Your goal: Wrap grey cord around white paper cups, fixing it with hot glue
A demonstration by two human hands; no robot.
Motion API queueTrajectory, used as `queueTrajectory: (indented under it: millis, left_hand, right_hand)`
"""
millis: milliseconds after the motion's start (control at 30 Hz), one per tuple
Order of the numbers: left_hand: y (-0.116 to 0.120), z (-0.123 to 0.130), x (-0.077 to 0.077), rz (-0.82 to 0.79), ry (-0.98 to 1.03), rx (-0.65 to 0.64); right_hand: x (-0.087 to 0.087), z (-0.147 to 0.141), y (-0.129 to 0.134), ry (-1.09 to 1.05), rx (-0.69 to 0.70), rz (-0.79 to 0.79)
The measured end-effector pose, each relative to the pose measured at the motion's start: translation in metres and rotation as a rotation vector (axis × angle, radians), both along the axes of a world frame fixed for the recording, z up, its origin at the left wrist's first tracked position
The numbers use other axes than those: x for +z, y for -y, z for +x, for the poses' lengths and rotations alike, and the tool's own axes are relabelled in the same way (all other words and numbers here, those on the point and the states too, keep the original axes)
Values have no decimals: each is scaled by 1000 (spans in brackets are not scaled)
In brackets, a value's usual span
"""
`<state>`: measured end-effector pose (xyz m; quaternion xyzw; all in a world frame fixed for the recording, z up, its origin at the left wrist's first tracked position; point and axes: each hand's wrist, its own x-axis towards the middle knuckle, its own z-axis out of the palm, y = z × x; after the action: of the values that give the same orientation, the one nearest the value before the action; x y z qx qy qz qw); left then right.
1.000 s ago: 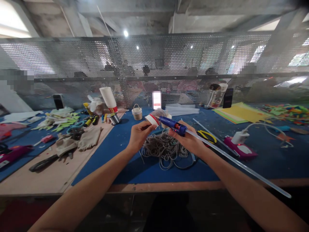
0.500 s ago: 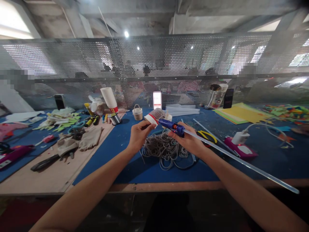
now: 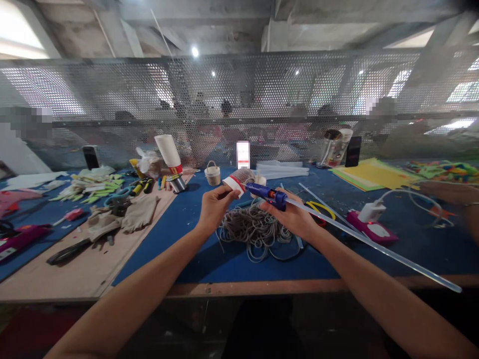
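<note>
My left hand [image 3: 215,204] pinches the rim of a paper cup [image 3: 234,185], tilted on its side. Grey cord is wound round part of the cup; its white and red surface shows near my fingers. In my right hand [image 3: 286,212] is a blue glue gun [image 3: 267,193], its nozzle close to the cord-wrapped side; whether it touches is too small to tell. A long clear glue stick [image 3: 374,244] juts from the gun's back, over my right forearm. Beneath both hands lies a loose heap of grey cord [image 3: 254,229] on the blue table mat.
Behind the cup stands a small cord-wrapped basket [image 3: 213,174]. Stacked paper cups [image 3: 168,152] and gloves [image 3: 140,214] are to the left. A purple power strip [image 3: 374,229], coloured sheets [image 3: 366,172] and another person's blurred arm [image 3: 454,192] are at right. A mesh screen [image 3: 243,89] spans the back.
Another person's arm has come into view at the right edge. The glue stick's far end has risen slightly. My hands keep nearly the same place on the cup and glue gun.
</note>
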<state>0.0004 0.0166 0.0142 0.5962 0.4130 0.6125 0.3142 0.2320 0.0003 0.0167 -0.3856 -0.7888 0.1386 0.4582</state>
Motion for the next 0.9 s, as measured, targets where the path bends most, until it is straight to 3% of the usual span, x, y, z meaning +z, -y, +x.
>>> queueTrajectory:
  millis: [900]
  left_hand:
    - [-1, -2, -1, -10, 39, -31]
  right_hand:
    - [-1, 0, -1, 15, -13, 11]
